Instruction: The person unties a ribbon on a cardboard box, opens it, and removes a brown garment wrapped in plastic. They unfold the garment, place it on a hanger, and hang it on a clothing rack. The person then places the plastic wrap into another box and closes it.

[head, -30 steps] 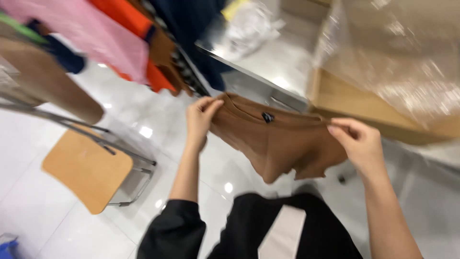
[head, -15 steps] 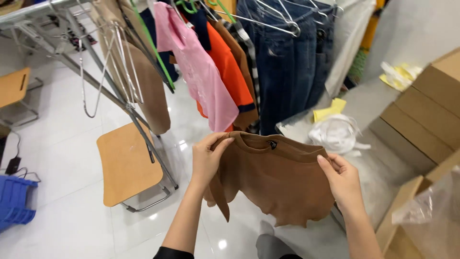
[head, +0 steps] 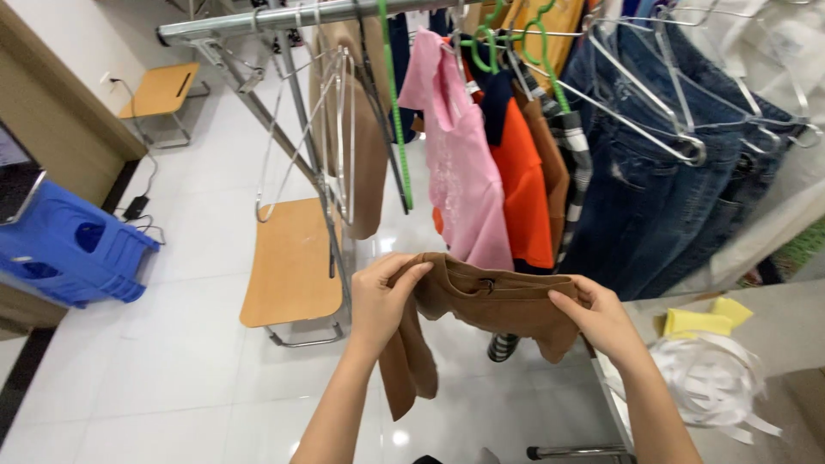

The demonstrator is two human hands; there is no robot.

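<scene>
Brown garment (head: pixel 490 301) held up at waistband between both hands, in front of clothes rack (head: pixel 258 21). Left hand (head: pixel 382 301) gripping left end of band, thumb over top edge; fabric hanging down below it. Right hand (head: pixel 601 320) pinching right end, fingers (head: pixel 567 302) curled over band. Behind: pink top (head: pixel 460 163), orange shirt (head: pixel 524 189), jeans (head: pixel 653 206) on hangers. Wooden chair (head: pixel 288 266) under rack, blue crate (head: pixel 73 249) far left, white tape bundle (head: pixel 713 378) on counter at right.

Brown garment (head: pixel 490 301) hides fingers; jeans (head: pixel 679 198) cut off right.
</scene>
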